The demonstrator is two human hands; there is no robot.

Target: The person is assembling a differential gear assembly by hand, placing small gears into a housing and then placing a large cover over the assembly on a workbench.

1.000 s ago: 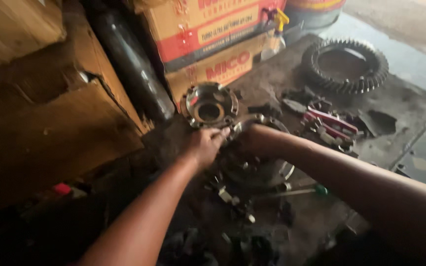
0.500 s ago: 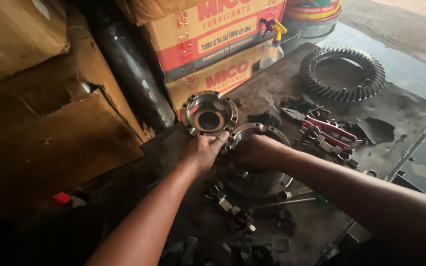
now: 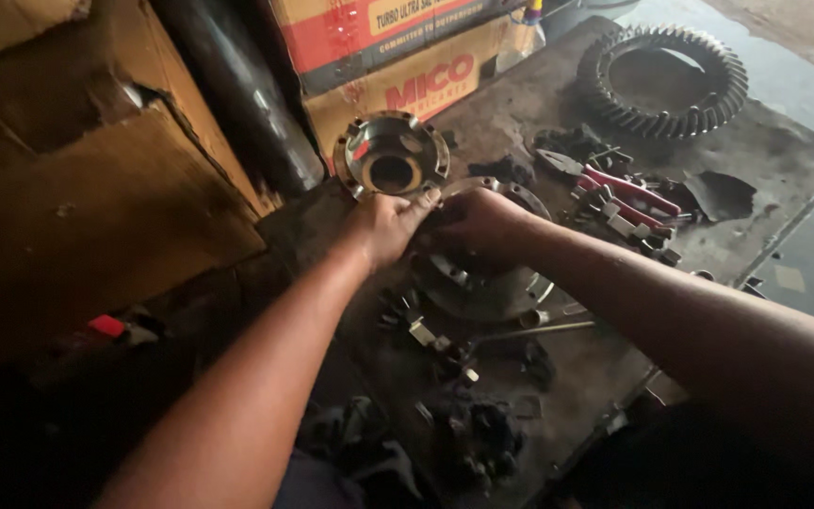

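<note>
Greasy metal bench (image 3: 529, 104) carries it all. Near its front edge lie small bolts (image 3: 421, 332). Mid-bench, the left hand (image 3: 383, 226) and right hand (image 3: 482, 221) meet with fingers curled, gripping the upper rim of a round flanged housing (image 3: 487, 287). Beyond stands a cup-shaped hub (image 3: 391, 155); a ring gear (image 3: 663, 80) lies toward the far corner.
</note>
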